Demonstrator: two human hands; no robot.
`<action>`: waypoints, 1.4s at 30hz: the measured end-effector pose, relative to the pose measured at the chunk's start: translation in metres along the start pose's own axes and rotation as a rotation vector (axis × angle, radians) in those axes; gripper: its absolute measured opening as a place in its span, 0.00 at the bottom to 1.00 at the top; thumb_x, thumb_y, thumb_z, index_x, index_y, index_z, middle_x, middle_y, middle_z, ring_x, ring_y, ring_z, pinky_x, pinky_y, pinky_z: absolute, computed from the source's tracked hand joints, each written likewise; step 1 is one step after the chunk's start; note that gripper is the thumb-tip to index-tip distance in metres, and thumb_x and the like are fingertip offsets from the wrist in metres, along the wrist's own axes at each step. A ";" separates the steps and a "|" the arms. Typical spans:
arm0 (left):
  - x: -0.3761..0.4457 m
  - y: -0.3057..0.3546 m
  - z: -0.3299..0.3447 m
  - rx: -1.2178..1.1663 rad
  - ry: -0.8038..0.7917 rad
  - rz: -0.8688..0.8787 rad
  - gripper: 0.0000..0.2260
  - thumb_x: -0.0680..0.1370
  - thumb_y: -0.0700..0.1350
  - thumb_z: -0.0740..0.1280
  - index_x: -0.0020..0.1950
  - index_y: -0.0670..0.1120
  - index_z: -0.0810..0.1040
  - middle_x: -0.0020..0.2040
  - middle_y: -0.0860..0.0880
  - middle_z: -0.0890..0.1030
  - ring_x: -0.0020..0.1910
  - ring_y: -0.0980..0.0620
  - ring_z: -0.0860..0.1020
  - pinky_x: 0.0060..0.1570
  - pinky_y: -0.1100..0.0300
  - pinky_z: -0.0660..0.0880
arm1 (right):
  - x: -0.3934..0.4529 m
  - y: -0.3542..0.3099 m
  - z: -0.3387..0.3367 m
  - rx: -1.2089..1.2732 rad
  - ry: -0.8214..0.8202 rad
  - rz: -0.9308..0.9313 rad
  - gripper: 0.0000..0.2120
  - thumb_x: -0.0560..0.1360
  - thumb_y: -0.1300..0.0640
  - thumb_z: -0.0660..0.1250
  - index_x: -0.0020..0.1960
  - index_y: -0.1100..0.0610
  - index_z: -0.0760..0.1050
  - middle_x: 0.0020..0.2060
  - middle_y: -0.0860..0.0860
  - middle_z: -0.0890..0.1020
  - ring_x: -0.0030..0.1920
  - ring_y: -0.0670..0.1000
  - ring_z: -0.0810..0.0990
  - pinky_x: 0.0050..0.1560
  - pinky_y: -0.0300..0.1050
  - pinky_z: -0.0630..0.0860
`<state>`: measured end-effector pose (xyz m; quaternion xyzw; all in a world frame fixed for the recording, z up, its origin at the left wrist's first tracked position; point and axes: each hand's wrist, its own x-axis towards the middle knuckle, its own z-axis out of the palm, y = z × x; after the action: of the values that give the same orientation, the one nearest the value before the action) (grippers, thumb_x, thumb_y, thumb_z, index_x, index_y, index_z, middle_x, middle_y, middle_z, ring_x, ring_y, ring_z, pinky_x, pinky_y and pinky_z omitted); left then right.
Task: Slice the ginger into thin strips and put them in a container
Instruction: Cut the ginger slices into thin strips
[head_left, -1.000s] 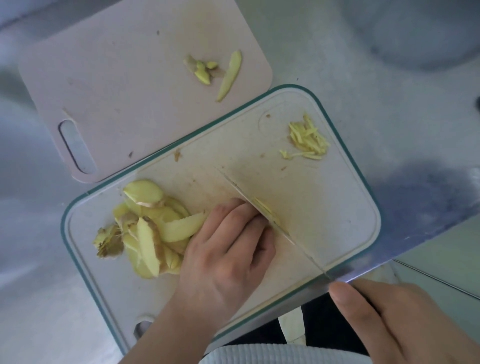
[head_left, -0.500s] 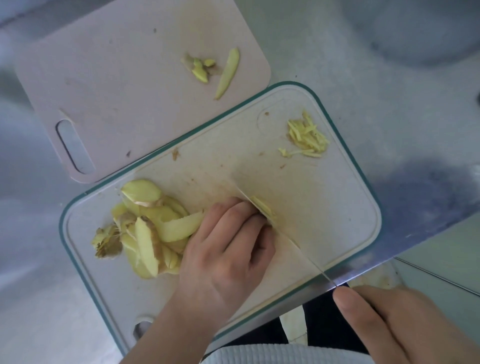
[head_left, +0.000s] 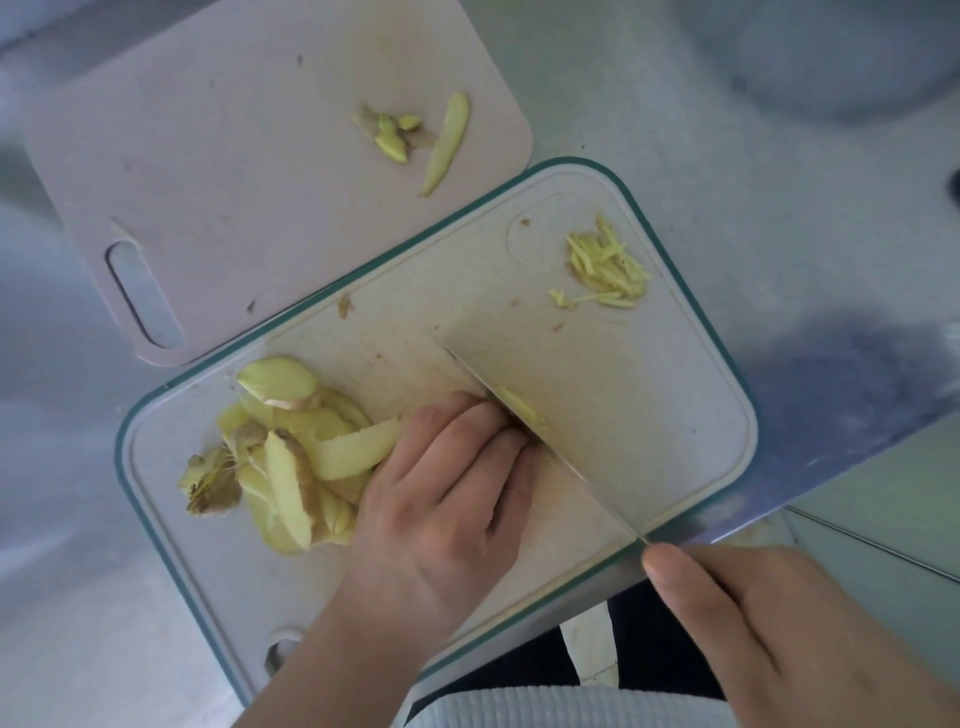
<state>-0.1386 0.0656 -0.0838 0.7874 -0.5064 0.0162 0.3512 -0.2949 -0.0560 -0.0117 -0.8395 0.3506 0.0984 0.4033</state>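
On the white cutting board with a teal rim (head_left: 675, 441), my left hand (head_left: 447, 488) presses curled fingers down on a ginger slice, mostly hidden under them. My right hand (head_left: 769, 634) grips the handle of a knife (head_left: 545, 441), whose thin blade runs edge-on against my left knuckles. A few cut strips (head_left: 519, 410) lie just right of the blade. A pile of ginger slices (head_left: 291, 457) sits left of my left hand. A small heap of thin ginger strips (head_left: 605, 270) lies at the board's far right corner.
A pink cutting board (head_left: 234, 171) with a handle slot lies behind, carrying a few ginger scraps (head_left: 415, 137). Both boards rest on a grey counter (head_left: 675, 104). The counter's front edge runs past my right hand. A blurred round grey shape (head_left: 841, 47) sits at the far right.
The knife blade has slid forward and back in a cutting stroke beside my left fingers, which have stayed put on the ginger. The piles have not moved.
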 end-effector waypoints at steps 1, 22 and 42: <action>-0.001 -0.001 -0.001 0.002 -0.006 0.002 0.03 0.77 0.33 0.73 0.47 0.34 0.86 0.48 0.42 0.85 0.51 0.45 0.80 0.55 0.55 0.79 | 0.001 -0.002 0.004 0.018 -0.012 0.035 0.34 0.76 0.28 0.41 0.28 0.47 0.72 0.36 0.40 0.77 0.32 0.35 0.73 0.34 0.24 0.66; -0.005 -0.002 -0.002 0.004 -0.016 -0.016 0.13 0.84 0.34 0.62 0.46 0.35 0.85 0.46 0.43 0.84 0.48 0.46 0.78 0.54 0.61 0.74 | -0.008 0.005 0.006 0.082 -0.073 0.032 0.32 0.68 0.20 0.39 0.42 0.36 0.75 0.30 0.42 0.81 0.35 0.40 0.77 0.55 0.23 0.66; -0.012 0.000 -0.002 0.074 0.038 0.009 0.05 0.78 0.33 0.71 0.44 0.35 0.86 0.44 0.43 0.84 0.48 0.47 0.79 0.55 0.61 0.76 | -0.012 0.000 0.018 -0.024 0.071 -0.052 0.25 0.80 0.34 0.45 0.40 0.41 0.76 0.32 0.39 0.79 0.37 0.37 0.76 0.49 0.19 0.63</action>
<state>-0.1438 0.0757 -0.0870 0.7971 -0.5023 0.0516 0.3311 -0.3020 -0.0364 -0.0181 -0.8561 0.3413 0.0621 0.3832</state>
